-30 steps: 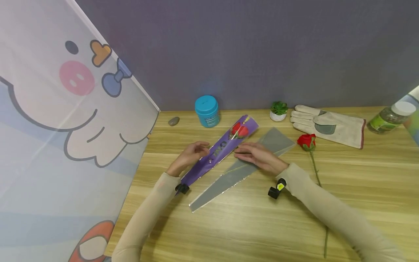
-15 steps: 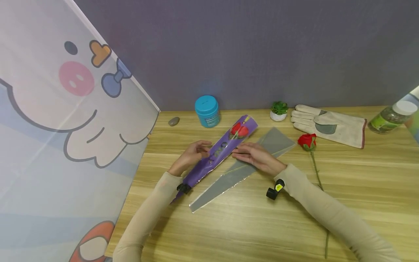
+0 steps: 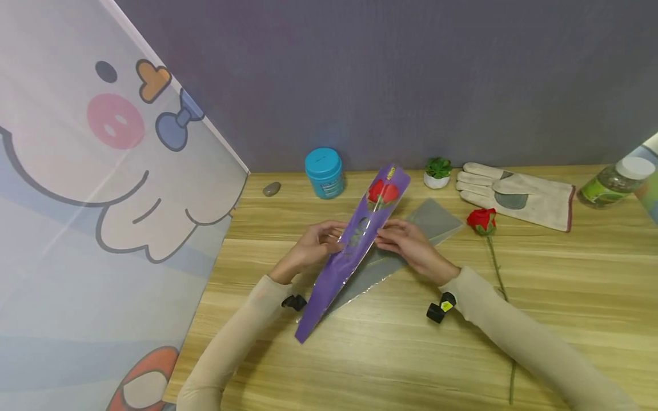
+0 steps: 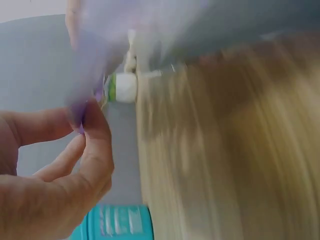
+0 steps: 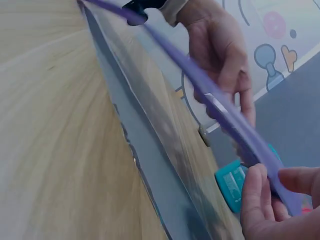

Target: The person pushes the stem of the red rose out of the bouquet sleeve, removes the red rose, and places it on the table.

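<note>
A purple flower sleeve (image 3: pixel 334 274) with a clear front and a red rose print near its wide top is held slanting above the table. My left hand (image 3: pixel 307 252) pinches its left edge between thumb and fingers, also seen close up in the left wrist view. On the opposite edge, the thumb and fingers of my right hand (image 3: pixel 413 250) pinch it. The right wrist view shows the sleeve nearly edge-on, raised off the tabletop. Beneath it lies a flat grey clear sleeve (image 3: pixel 432 220), partly covered. A red artificial rose (image 3: pixel 482 220) with a long green stem lies beside my right forearm.
Along the back of the wooden table (image 3: pixel 370 365) stand a blue tub (image 3: pixel 325 174), a small potted succulent (image 3: pixel 437 172) and a jar with a white lid (image 3: pixel 612 182). A grey stone (image 3: pixel 271 189) and a work glove (image 3: pixel 519 195) lie there too.
Both hands have lifted the purple sleeve and shifted it slightly right, turning it steeper. Its narrow end now overlaps the grey sleeve, and my right hand has closed on its edge.
</note>
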Demonstrator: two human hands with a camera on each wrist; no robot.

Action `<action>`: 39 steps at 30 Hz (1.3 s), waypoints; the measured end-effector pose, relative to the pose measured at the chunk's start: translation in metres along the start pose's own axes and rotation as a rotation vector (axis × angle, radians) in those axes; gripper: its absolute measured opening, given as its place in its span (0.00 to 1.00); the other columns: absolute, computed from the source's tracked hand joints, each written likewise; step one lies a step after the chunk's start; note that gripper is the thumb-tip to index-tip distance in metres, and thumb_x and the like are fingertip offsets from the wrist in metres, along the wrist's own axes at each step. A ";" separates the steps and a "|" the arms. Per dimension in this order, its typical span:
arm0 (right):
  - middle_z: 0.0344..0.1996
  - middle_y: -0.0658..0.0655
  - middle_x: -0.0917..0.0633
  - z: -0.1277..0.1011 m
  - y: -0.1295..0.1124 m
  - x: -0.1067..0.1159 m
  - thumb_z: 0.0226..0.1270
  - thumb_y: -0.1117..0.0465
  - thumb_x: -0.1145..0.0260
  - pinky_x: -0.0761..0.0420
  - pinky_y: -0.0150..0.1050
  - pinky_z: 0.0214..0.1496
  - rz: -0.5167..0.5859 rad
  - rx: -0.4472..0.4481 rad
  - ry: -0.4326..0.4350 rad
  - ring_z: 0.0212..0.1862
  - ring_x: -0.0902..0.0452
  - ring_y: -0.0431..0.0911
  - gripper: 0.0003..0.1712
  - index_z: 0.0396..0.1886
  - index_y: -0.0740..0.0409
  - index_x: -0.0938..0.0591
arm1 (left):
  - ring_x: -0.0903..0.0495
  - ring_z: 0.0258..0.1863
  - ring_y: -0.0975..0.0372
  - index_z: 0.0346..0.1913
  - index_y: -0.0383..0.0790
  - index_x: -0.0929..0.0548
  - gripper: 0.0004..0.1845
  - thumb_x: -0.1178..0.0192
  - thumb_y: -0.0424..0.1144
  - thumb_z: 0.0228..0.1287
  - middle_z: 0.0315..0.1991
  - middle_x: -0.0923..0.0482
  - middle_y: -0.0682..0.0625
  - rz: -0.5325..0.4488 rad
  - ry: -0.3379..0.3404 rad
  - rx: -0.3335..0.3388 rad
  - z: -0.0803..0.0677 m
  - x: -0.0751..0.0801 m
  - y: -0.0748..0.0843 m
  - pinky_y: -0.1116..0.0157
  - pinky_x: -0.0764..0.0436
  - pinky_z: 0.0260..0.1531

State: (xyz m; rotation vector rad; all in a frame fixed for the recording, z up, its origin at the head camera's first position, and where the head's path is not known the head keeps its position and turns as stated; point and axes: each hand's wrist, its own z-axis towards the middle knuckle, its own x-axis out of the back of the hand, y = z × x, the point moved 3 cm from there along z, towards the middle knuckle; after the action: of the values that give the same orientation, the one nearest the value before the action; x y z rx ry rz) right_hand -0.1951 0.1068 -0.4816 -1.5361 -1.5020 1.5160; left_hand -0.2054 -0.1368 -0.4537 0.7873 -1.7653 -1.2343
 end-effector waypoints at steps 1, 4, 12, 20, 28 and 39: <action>0.38 0.48 0.11 -0.002 -0.001 0.001 0.79 0.71 0.42 0.13 0.33 0.54 -0.001 0.022 0.006 0.42 0.12 0.38 0.17 0.62 0.70 0.31 | 0.15 0.47 0.58 0.69 0.35 0.23 0.28 0.38 0.23 0.67 0.56 0.17 0.33 -0.015 -0.012 -0.012 0.000 -0.003 0.003 0.68 0.16 0.45; 0.35 0.46 0.11 -0.009 -0.003 0.003 0.78 0.70 0.40 0.12 0.34 0.52 -0.002 0.078 0.022 0.40 0.12 0.39 0.11 0.55 0.65 0.28 | 0.15 0.45 0.62 0.70 0.36 0.25 0.28 0.39 0.23 0.68 0.56 0.17 0.32 -0.034 -0.042 -0.049 0.000 -0.015 0.010 0.68 0.16 0.44; 0.38 0.44 0.11 -0.027 -0.011 0.015 0.77 0.67 0.37 0.12 0.34 0.52 -0.072 0.141 0.051 0.44 0.13 0.36 0.08 0.52 0.59 0.23 | 0.17 0.41 0.65 0.70 0.34 0.26 0.27 0.41 0.22 0.69 0.56 0.17 0.29 -0.095 -0.098 -0.163 -0.003 -0.044 0.026 0.71 0.19 0.40; 0.38 0.41 0.09 -0.042 -0.017 0.025 0.76 0.63 0.33 0.13 0.31 0.50 -0.095 0.114 0.092 0.44 0.13 0.33 0.09 0.51 0.56 0.20 | 0.19 0.42 0.66 0.69 0.32 0.25 0.26 0.39 0.23 0.69 0.58 0.18 0.29 -0.132 -0.142 -0.184 0.002 -0.069 0.031 0.74 0.21 0.39; 0.38 0.40 0.08 -0.051 -0.020 0.031 0.76 0.61 0.33 0.14 0.28 0.48 -0.081 0.075 0.106 0.42 0.12 0.33 0.09 0.51 0.55 0.19 | 0.19 0.48 0.66 0.70 0.33 0.25 0.27 0.39 0.23 0.70 0.63 0.19 0.32 -0.105 -0.172 -0.210 0.005 -0.079 0.033 0.73 0.19 0.46; 0.37 0.43 0.08 -0.053 -0.021 0.035 0.74 0.67 0.33 0.13 0.28 0.48 -0.019 0.142 0.123 0.42 0.12 0.34 0.06 0.45 0.52 0.17 | 0.19 0.44 0.69 0.69 0.29 0.26 0.27 0.40 0.20 0.68 0.56 0.17 0.26 -0.129 -0.142 -0.208 0.005 -0.083 0.031 0.73 0.20 0.47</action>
State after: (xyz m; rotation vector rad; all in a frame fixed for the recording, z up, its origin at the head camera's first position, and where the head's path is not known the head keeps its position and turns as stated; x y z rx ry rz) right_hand -0.1620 0.1615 -0.4617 -1.4996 -1.3074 1.4569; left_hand -0.1722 -0.0552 -0.4475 0.7158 -1.6832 -1.5656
